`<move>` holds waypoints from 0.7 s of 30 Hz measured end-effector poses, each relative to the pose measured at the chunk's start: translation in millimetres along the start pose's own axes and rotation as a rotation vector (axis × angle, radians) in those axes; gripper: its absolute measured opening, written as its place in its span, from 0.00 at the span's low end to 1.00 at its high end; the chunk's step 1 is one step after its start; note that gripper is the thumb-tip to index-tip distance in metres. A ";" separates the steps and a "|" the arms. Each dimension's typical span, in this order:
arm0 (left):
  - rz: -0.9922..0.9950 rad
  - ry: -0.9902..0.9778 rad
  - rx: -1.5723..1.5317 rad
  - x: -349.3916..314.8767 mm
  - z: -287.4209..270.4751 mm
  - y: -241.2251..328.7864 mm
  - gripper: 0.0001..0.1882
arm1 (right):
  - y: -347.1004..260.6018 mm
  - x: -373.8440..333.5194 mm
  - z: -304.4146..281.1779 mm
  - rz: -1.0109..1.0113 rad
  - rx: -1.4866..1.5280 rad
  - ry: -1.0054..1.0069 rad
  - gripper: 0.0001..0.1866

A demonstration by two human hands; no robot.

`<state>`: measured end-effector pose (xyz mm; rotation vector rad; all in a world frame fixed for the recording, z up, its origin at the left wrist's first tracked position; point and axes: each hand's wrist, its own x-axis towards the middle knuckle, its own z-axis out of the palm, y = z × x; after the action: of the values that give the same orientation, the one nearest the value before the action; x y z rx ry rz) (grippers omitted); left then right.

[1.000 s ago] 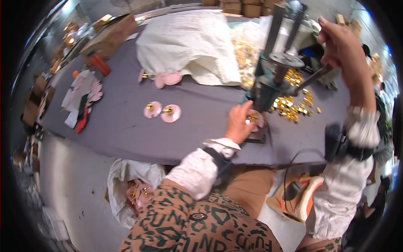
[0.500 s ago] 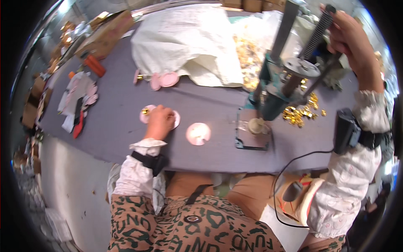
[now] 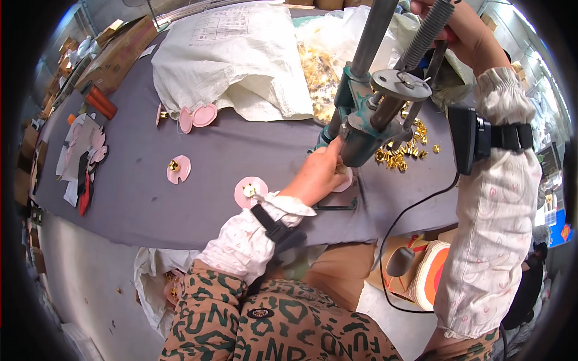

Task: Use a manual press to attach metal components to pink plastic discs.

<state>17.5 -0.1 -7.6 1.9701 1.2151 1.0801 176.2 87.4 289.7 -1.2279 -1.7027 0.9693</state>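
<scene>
A green hand press (image 3: pixel 355 120) with a coiled spring stands at the right of the table. My left hand (image 3: pixel 318 173) is at its base, fingers closed on the edge of a pink disc (image 3: pixel 344 182) under the press head; the fingertips are partly hidden. My right hand (image 3: pixel 457 27) is raised behind the spring at the top edge, closed around the press lever, which is mostly hidden. By my left wrist lies a pink disc with a gold fitting (image 3: pixel 247 192). Farther left rests another notched pink disc (image 3: pixel 182 171), also with a gold piece.
Loose gold fittings (image 3: pixel 394 159) lie right of the press. A white woven sack (image 3: pixel 235 60) and a clear bag of gold pieces (image 3: pixel 316 72) fill the back. Red-handled cutter (image 3: pixel 84 192) and an orange-red roll (image 3: pixel 99 101) lie left. A black cable (image 3: pixel 391 234) hangs from my right wrist device.
My left hand has left the discs at the left and moved right to the press base, now with a disc. My right hand is still up at the lever. The view has shifted.
</scene>
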 end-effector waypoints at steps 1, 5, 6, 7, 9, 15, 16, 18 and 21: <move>0.000 -0.002 -0.001 1.6 0.0 1.4 0.32 | -0.6 -0.7 1.2 -0.006 -0.003 -0.004 0.15; -0.112 -0.124 -0.025 2.8 -0.4 20.5 0.46 | -3.7 -31.7 -6.1 -0.048 0.000 0.197 0.15; -0.030 -0.046 -0.017 -3.4 -6.7 19.8 0.44 | 15.3 -40.2 -21.3 -0.233 -0.089 0.125 0.18; 0.047 0.037 -0.011 -9.8 -14.9 16.4 0.43 | 16.8 -64.0 -9.6 -0.294 -0.087 0.191 0.19; 0.044 0.068 -0.008 -27.0 -40.6 -2.2 0.47 | 29.3 -134.9 20.7 -0.416 -0.114 0.234 0.20; -0.084 -0.093 -0.141 -12.8 -24.1 -2.3 0.33 | 176.8 -267.2 65.0 -0.761 -0.522 0.148 0.07; -0.076 -0.101 -0.138 -11.2 -19.9 1.4 0.33 | 174.9 -267.8 64.1 -0.759 -0.524 0.160 0.07; -0.053 -0.143 -0.037 -5.7 -11.8 11.0 0.21 | 167.0 -262.1 59.3 -0.688 -0.408 0.052 0.04; 0.029 -0.076 0.119 -13.1 -3.9 3.7 0.21 | 118.7 -242.0 39.7 -0.717 -0.329 0.063 0.06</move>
<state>12.3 -13.2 -7.1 2.1045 1.2391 0.9576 230.1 -123.3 125.5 -0.7164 -2.0802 0.2239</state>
